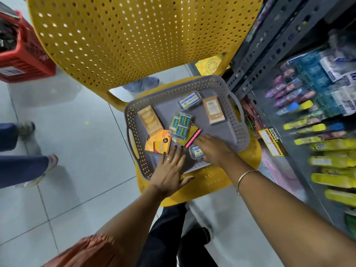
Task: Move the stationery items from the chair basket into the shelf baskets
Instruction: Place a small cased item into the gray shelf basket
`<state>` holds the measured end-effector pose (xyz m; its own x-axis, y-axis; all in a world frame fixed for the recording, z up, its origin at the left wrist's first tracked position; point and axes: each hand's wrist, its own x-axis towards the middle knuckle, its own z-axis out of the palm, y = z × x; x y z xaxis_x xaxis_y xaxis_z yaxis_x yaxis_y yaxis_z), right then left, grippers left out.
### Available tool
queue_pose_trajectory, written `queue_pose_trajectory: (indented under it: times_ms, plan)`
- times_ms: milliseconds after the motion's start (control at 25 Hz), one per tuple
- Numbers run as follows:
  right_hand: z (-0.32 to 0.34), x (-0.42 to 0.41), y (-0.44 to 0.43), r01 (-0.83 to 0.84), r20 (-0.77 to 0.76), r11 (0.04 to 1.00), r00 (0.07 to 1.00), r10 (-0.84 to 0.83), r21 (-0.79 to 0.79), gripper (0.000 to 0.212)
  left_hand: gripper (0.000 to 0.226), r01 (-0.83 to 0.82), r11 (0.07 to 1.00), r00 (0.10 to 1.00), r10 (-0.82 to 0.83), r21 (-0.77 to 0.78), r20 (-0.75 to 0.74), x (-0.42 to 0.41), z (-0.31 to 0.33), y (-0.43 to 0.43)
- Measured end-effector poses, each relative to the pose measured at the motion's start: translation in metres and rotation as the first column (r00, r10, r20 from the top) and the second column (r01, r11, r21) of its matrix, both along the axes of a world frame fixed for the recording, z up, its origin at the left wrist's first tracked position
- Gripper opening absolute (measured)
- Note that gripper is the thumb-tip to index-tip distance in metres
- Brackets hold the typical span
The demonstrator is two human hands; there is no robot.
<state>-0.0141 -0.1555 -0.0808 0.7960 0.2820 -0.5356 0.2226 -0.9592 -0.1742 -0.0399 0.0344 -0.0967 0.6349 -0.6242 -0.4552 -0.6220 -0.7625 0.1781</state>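
Item: grey perforated basket (234,130), set on the seat of a yellow chair (119,41), holding loose stationery. Contents, far to near: a small clear labelled box (189,102); a tan card pack (213,111); a peach-coloured pack (150,119) at the left wall; a bundle of blue-green erasers (181,125) at centre; an orange sticky-note pack (159,142); a yellow pad with a pink edge (192,137); a second clear box (196,152) against the near wall. Left hand (170,173): laid flat over the near rim, fingers (173,153) spread and extended, tips just short of the orange pack, holding nothing. Right hand (216,149): palm down inside the basket, fingers (200,138) touching the pink-edged pad, heel of the hand beside the near clear box; whether they have closed on anything cannot be told, the underside being hidden. Destination: shelf (312,120) to the right, stocked with pens and markers, blurred; its baskets are not clearly made out. Handling note, as judgement: the pad is thin and lies flat, so it is best lifted by an edge with thumb beneath, while the left hand steadies the basket against sliding on the seat. Take one kind at a time; the erasers beside it could scatter if brushed.
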Motion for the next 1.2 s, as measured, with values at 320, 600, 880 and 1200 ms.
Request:
queue_pose_trajectory:
  times_ms: [320,600,880,1200]
  plan:
    - [0.052,-0.007,-0.025,0.282,0.089,0.957,0.954,-0.287,0.067,0.050,0.098,0.019,1.000,1.000,-0.019,-0.006,0.008,0.006,0.030,-0.002]
    - [0.225,-0.017,-0.095,0.490,0.336,0.857,0.789,-0.514,0.160,0.054,0.095,0.094,0.976,0.986,-0.063,-0.197,0.156,0.051,0.147,-0.060]
    - [0.434,-0.090,-0.165,0.657,0.574,0.685,0.444,-0.689,0.315,0.047,0.084,0.392,0.826,0.861,-0.174,-0.405,0.478,0.085,0.318,-0.183]
    - [0.555,-0.275,-0.247,0.829,0.690,0.483,0.174,-0.703,0.283,0.036,0.089,0.648,0.550,0.723,-0.226,-0.527,0.653,-0.028,0.440,-0.307]
